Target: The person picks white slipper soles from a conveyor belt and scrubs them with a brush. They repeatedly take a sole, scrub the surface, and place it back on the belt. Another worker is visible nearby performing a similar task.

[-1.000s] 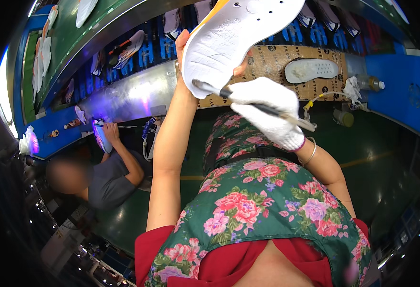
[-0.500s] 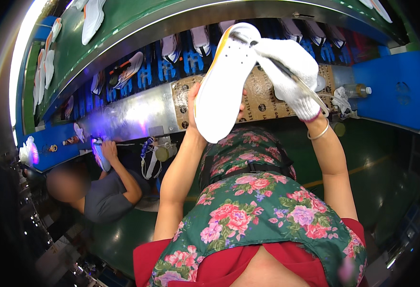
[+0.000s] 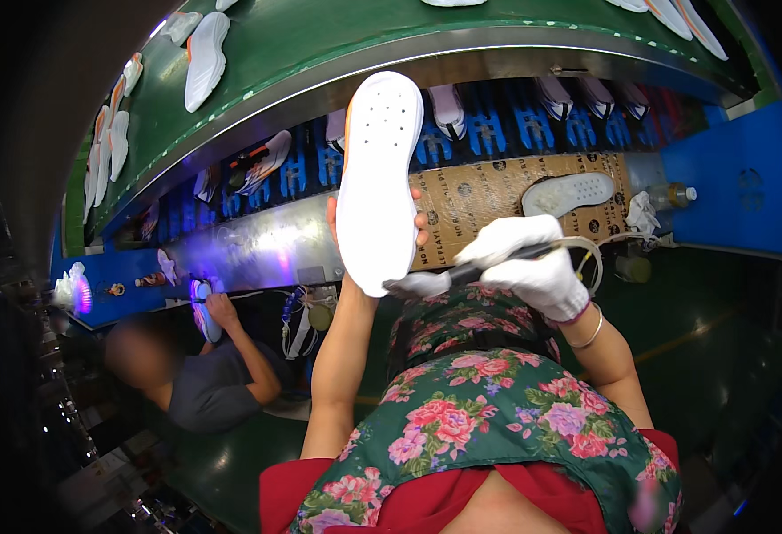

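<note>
A white shoe sole [image 3: 380, 187] with an orange edge and small holes near its far end stands up in my left hand [image 3: 419, 217]. The fingers wrap round both sides from behind, and the palm is hidden by the sole. My right hand [image 3: 533, 267], in a white knit glove, is closed round the dark handle of a brush [image 3: 427, 284]. Its bristles touch or nearly touch the sole's near end. A thin pale tube [image 3: 594, 258] loops from behind the brush handle. Another whitish sole [image 3: 569, 193] lies on a brown cardboard sheet [image 3: 462, 196] beyond my hands.
Beyond the bench, shoe uppers [image 3: 447, 111] sit among a row of blue holders [image 3: 486, 133]. A green shelf [image 3: 320, 53] above bears several soles. At right are a blue panel [image 3: 738, 169] and a bottle [image 3: 671, 195]. A co-worker [image 3: 217, 383] handles a shoe at left.
The brush has moved from the sole's far end down to its near end with my right hand. The sole has shifted left and stands more upright. The sole on the cardboard is now uncovered.
</note>
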{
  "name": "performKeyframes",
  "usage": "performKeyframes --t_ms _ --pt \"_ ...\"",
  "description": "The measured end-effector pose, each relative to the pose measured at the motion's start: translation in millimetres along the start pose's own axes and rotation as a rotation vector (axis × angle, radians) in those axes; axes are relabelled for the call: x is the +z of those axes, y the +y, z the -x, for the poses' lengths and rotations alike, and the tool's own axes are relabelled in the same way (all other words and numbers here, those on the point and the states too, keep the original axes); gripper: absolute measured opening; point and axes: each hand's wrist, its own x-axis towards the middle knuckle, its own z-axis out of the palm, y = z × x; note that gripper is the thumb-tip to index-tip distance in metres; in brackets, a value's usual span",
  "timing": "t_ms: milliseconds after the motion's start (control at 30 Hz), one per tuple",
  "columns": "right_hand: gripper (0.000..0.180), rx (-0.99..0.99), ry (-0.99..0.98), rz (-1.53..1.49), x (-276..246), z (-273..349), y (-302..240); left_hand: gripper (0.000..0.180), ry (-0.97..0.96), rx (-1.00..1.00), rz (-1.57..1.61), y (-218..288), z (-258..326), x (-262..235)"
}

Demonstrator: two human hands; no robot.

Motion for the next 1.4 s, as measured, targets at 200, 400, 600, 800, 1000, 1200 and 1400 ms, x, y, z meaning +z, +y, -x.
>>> performKeyframes --t_ms 200,400,600,800,1000,1200,1400 --pt "0.021 0.005 0.154 -0.773 -19.4 19.0 29.1 0.064 -0.185 -0.087 0.096 1.4 18.8 9.2" --pt "0.022 0.042 0.191 -0.932 -34.4 32.9 46.2 0.041 -0.383 -0.214 0.302 -1.9 28.9 6.2" --pt "0.02 0.046 0.287 -0.903 -31.2 31.3 43.6 0.054 -0.351 -0.183 0.365 -8.7 36.5 26.5" --pt "0.017 0.035 0.378 -0.857 -32.9 35.9 44.7 0.099 -0.226 -0.082 0.104 10.9 32.5 53.9" --pt "0.016 0.001 0.429 -0.797 -33.9 41.4 53.0 0.111 -0.7 -0.19 -0.095 68.0 -59.0 76.9" --pt "0.015 0.036 0.467 -0.779 -26.3 39.7 76.2 0.104 -0.114 -0.003 -0.043 70.7 -147.4 93.0" --pt "0.016 0.062 0.617 -0.69 -33.3 42.5 81.3 0.067 0.13 0.478 -1.094 70.1 -124.8 87.1"
